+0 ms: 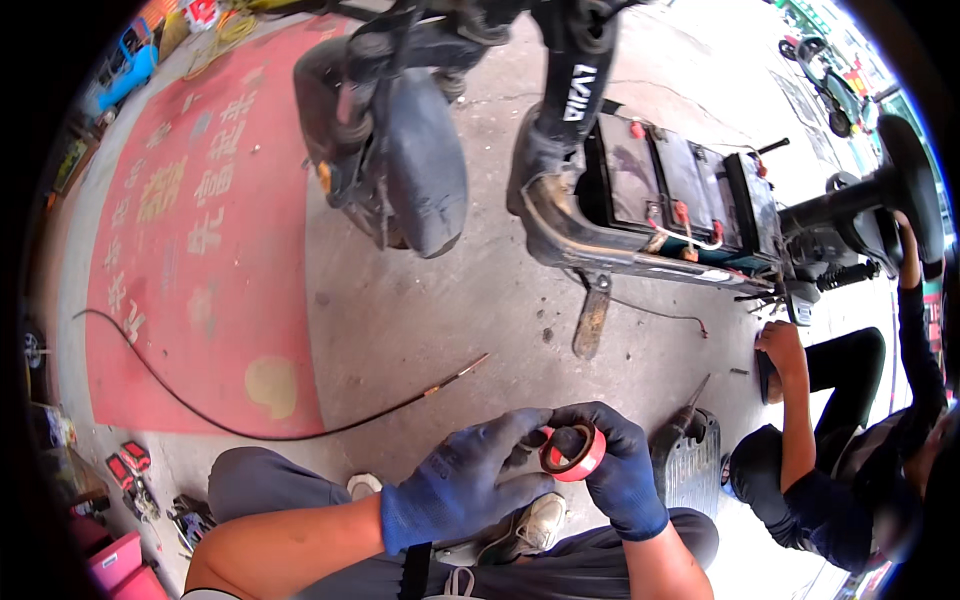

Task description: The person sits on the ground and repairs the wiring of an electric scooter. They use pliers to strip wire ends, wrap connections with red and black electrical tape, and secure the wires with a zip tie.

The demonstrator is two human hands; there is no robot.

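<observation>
Red matting [275, 300] is spreading over the ground on the left, and beside it a black scooter [640, 258] is showing off its bank of batteries [690, 190]. Over on the right a co-worker [830, 515] is crouching by the scooter's rear end. Black cable [250, 437] is curving across mat and concrete. Now, centre stage: the gloved right hand [625, 470] is gripping a roll of red tape [594, 456] just above the person's lap, while the left hand [465, 475] is curling in close beside it; whether those fingers are pinching anything, I'm not able to tell. That roll is looking light, firm around its core and hardly fragile, its smooth face perhaps running a bit slick. For handling, the rim and the hollow middle are offering the surest hold; thick fingertips are probably making any thin tape edge fiddly.
</observation>
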